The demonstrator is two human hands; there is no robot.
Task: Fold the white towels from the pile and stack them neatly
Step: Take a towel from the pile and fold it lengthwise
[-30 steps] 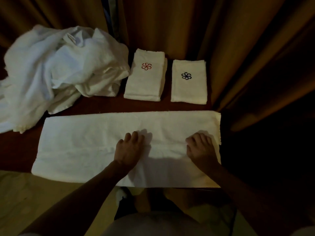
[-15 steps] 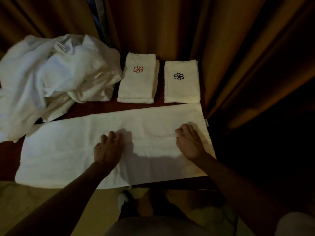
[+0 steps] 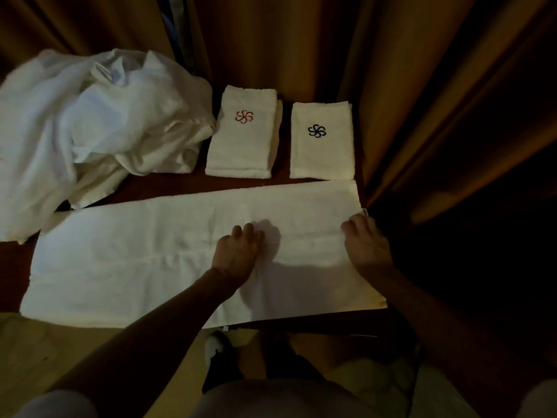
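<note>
Landmark: the long white terry towel [image 3: 168, 260], folded into a band and lying flat across the dark red table [image 3: 15, 257]; every place below is given from it.
Left hand: the left hand [image 3: 236, 254] rests palm down near the band's middle, fingers fairly straight and close together, pressing the cloth.
Right hand: the right hand [image 3: 366, 245] sits at the band's right end, by a small tag at the corner; its fingers curl at the edge, but I cannot tell whether they pinch the cloth or only press it.
Step in hand: probably smoothing the band before folding it across its length.
Doing it well: judged from here, keep the left hand as an anchor at the intended fold line, lift the right end by both corners, and lay edge on edge so the layers do not skew; the band's near edge overhangs the table, so dragging could pull it off.
Towel count: one band being folded; beyond it, one folded white towel with a red pinwheel emblem [image 3: 244, 137] and one folded white towel with a dark pinwheel emblem [image 3: 321, 143], side by side, apart.
Pile: one rumpled heap of unfolded white towels [image 3: 90, 128] beyond the band's left end; the number inside cannot be told.
</note>
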